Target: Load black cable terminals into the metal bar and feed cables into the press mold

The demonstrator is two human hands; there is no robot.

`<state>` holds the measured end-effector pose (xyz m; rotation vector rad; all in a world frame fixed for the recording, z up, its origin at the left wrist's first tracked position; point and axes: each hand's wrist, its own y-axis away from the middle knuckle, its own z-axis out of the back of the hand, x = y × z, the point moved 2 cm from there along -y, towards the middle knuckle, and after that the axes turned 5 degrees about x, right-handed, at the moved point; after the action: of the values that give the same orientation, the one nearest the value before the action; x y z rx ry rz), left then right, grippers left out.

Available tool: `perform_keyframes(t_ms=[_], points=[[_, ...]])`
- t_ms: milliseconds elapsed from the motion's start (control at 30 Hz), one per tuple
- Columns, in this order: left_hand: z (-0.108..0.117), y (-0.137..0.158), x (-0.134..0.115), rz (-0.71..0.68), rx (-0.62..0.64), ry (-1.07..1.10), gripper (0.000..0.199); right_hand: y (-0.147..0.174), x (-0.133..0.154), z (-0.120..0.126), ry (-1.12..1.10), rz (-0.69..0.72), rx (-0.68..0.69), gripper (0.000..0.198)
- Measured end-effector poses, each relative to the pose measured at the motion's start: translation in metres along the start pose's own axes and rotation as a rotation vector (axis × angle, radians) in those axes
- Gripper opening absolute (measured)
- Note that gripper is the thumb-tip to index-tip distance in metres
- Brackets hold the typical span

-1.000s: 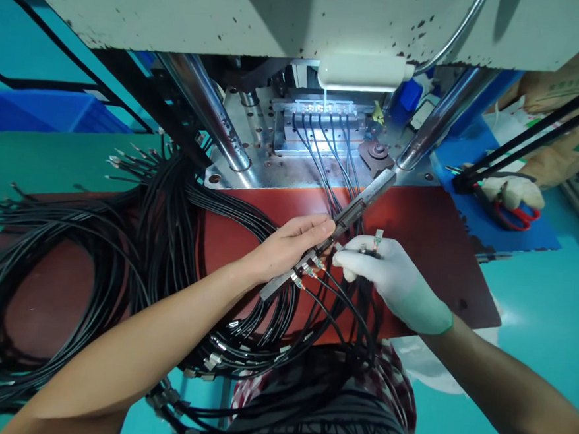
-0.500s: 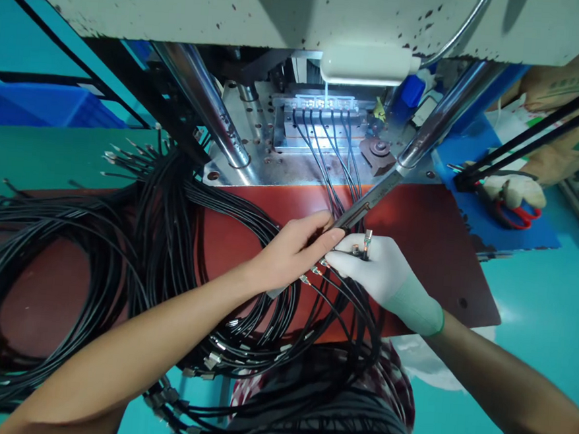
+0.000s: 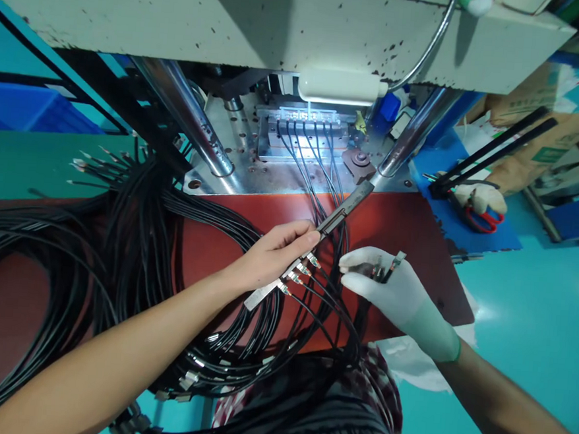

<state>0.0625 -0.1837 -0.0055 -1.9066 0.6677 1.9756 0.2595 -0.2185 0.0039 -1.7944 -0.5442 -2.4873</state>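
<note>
My bare left hand (image 3: 287, 250) is closed around a long metal bar (image 3: 349, 208), which slants from lower left to upper right. Along the bar's lower part sit several cable ends with metal connectors (image 3: 298, 274), their black cables trailing down to the right. My right hand (image 3: 388, 293), in a white glove with a green cuff, is a little right of the bar and apart from it. Its fingers curl around black cables with metal ends (image 3: 396, 261), one end sticking up past the fingers.
Ahead stands a press with steel posts (image 3: 404, 142) and a lit fixture (image 3: 305, 135) holding several cables under a white plastic piece (image 3: 343, 87). Large bundles of black cable (image 3: 139, 246) cover the red mat (image 3: 398, 224) at left. Red-handled scissors (image 3: 490, 221) lie at right.
My right hand has moved away from the bar to the right, still holding cables. More of the bar and its row of connectors shows. The view has shifted slightly.
</note>
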Motion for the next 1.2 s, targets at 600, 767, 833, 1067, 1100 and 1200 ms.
perform_keyframes(t_ms=[600,767,833,1067,1100,1200], points=[[0.0,0.001,0.003,0.074,0.101,0.1,0.036,-0.005,0.001,-0.016,-0.202,-0.065,0.008,0.019],[-0.002,0.002,0.003,0.079,0.163,0.115,0.033,-0.01,0.014,-0.023,-0.015,0.082,0.038,0.03],[-0.001,0.002,0.004,0.076,0.166,0.113,0.032,-0.011,0.017,-0.024,-0.009,0.094,0.064,0.034],[-0.001,0.002,0.0,0.01,0.2,-0.121,0.033,-0.013,0.019,-0.022,0.022,0.099,0.147,0.037],[-0.001,0.001,-0.001,-0.016,0.191,-0.176,0.033,-0.014,0.019,-0.022,0.038,0.105,0.151,0.036],[-0.003,0.0,0.0,-0.048,0.148,-0.259,0.034,-0.016,0.016,-0.017,0.095,0.081,0.186,0.034]])
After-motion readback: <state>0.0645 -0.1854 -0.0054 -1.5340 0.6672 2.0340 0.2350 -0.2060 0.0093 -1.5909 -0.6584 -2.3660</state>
